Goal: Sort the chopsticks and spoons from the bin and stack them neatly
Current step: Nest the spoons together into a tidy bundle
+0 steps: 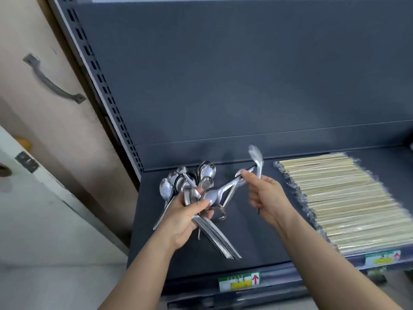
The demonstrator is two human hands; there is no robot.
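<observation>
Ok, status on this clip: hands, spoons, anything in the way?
Left hand grips spoon bundle. Right hand holds one spoon, bowl up. Chopsticks stacked on shelf, right. Stray spoon sticks crosswise from bundle.

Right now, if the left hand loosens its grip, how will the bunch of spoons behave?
The spoons look like polished metal, so probably stiff and slippery against each other. Their bowls fan out unevenly above the left hand, so one may slip out. So many together likely feel fairly heavy.
</observation>
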